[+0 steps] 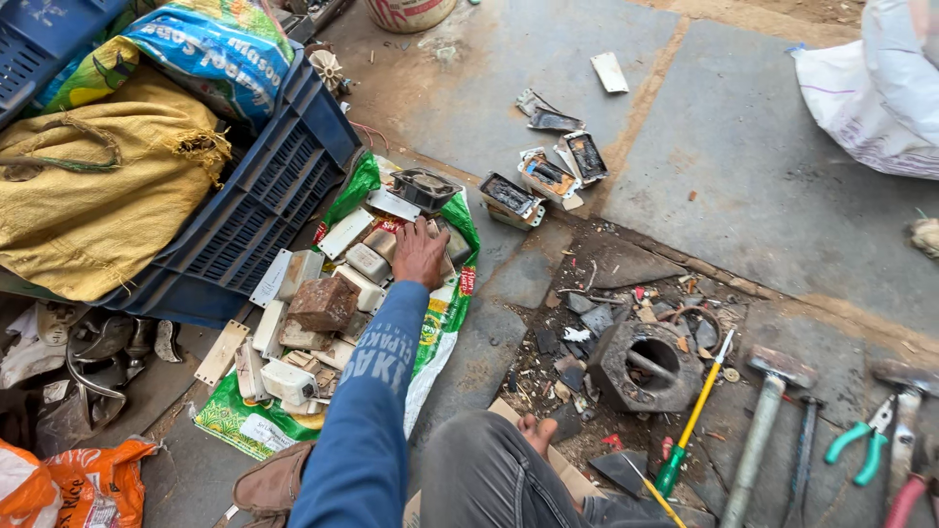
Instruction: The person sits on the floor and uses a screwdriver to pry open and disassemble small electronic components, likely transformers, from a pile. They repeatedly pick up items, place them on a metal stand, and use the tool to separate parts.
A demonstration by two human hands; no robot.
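While reaching, left hand grip curled onto cream casings.

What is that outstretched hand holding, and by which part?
It cannot be told. The left hand rests palm-down on the pile of pale boxy units, hiding any grip. The right hand is out of view.

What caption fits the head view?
Left hand reaches into boxy scrap units piled on a green sack.
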